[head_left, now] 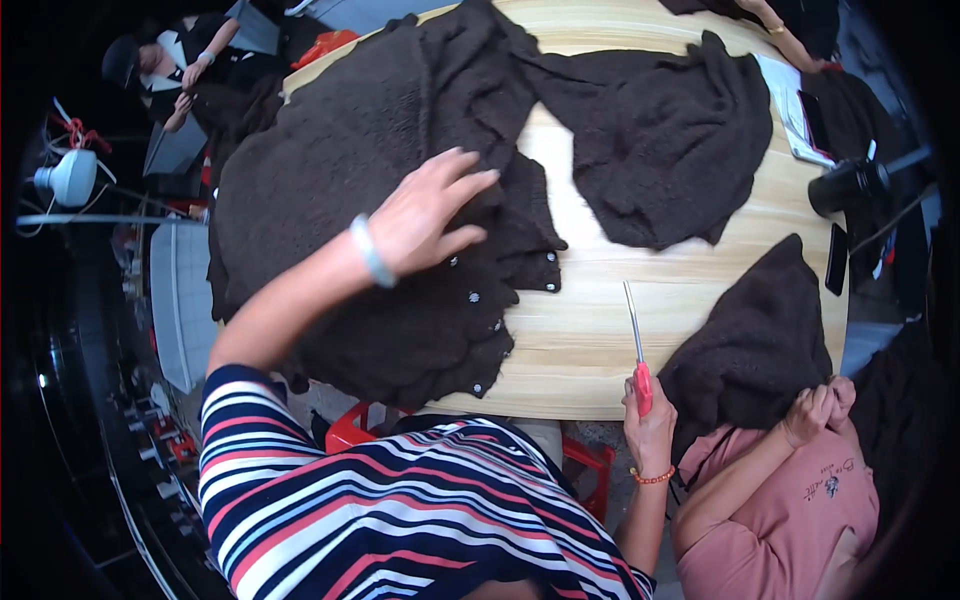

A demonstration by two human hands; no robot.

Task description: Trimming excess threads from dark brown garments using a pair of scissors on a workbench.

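Note:
My left hand (425, 212), a pale bangle at its wrist, is over a pile of dark brown knit cardigans (330, 160) with its fingers spread. It is slightly blurred, and I cannot tell whether it touches the knit. Shiny round buttons (475, 298) run along the pile's lower right edges. Off to the right, my right hand (650, 425) is closed around a red-handled tool (643, 385). The tool's long, thin metal end tapers and points away from me over the table; whether it is a pair of scissors seen edge-on I cannot tell.
Another dark knit piece (675, 150) lies across the pale wooden table (570, 345). At right, a person in pink (770, 500) handles a dark knit (765, 340). Phones, papers and a black cylinder (848, 187) line the right edge. More people sit at the far side.

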